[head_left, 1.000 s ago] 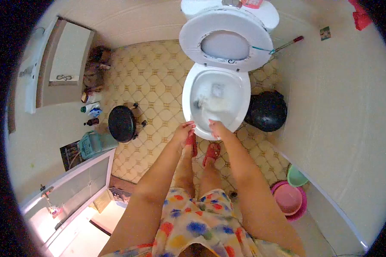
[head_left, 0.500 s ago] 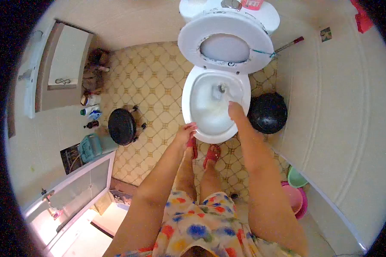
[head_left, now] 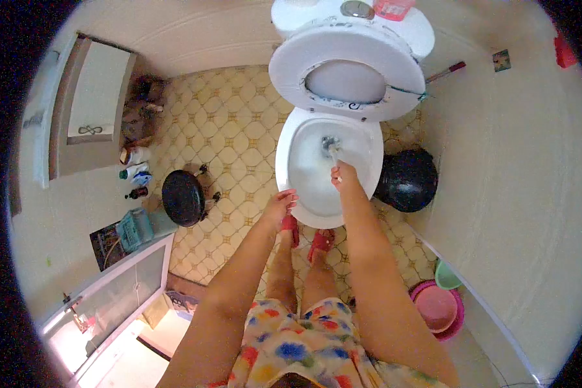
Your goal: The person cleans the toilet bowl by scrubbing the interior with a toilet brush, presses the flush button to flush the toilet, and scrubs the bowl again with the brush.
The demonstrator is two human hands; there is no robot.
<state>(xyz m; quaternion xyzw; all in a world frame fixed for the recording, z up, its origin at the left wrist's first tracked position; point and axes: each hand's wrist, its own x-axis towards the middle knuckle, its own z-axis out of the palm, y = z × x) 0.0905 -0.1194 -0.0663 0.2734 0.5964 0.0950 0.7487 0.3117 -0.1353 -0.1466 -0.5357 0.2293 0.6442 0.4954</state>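
My right hand [head_left: 344, 176] is closed around the pale handle of a toilet brush [head_left: 334, 152], over the toilet bowl [head_left: 304, 174]. The brush's lower end reaches the drain opening at the back of the bowl; its head is hard to make out among the water. Beside the bowl's front left rim is my left hand [head_left: 280, 205], fingers loosely bent and apart, with nothing visible in them. Whether its fingertips touch the rim I cannot tell. The seat and lid [head_left: 291, 71] stand raised against the tank [head_left: 420, 29].
A black bin [head_left: 407, 181] stands right of the toilet, a black stool [head_left: 183, 198] to its left. Pink [head_left: 435, 309] and green basins [head_left: 447, 275] sit at lower right. Several bottles [head_left: 134, 172] and a teal jug [head_left: 134, 229] line the left wall. A stick [head_left: 446, 71] leans behind the toilet.
My right hand has moved left over the bowl with the brush, which now points more straight back. My left hand stays near the rim. The whole view has shifted slightly.
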